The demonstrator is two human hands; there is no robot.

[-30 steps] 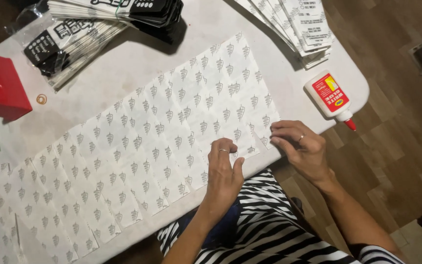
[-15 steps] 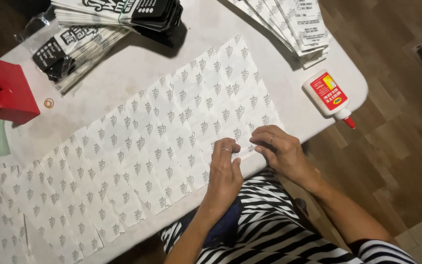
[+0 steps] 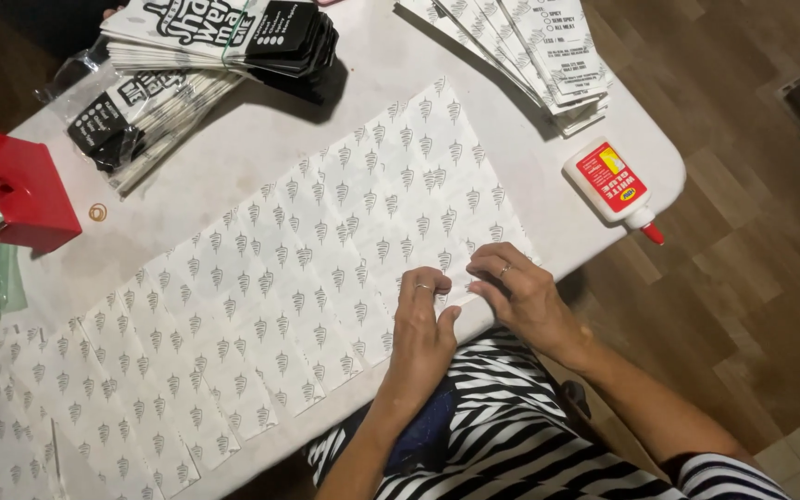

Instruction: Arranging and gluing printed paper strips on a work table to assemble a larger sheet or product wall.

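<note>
The head view looks down on a white tabletop [image 3: 233, 157] whose near edge runs diagonally from lower left to the right corner. A long row of overlapping white paper sheets printed with small grey motifs [image 3: 261, 306] lies along that near edge, from the far-left end of the tabletop almost to the right corner.

The left hand [image 3: 423, 329] rests palm down on the sheets at the near edge, fingers stretched forward and slightly apart, pressing flat on the paper and clasping nothing. The right hand [image 3: 520, 296] sits just beside it, toward the right corner, its fingers curled with the tips pressing down on the edge of the last sheet; whether they pinch the paper cannot be told. The two hands nearly touch at the thumbs. A ring shows on a finger of each hand.

Near the right corner, a white glue bottle [image 3: 611, 185] with a red label and red tip lies on its side, apart from the sheets. At the far edge sits a fanned stack of white printed paper sleeves [image 3: 530, 56], and toward the far-left corner stacks of black-and-white printed bags [image 3: 215, 42]. A red box-shaped object [image 3: 20, 190] stands at the left edge, with a small rubber band [image 3: 97, 212] lying just beside it.
</note>
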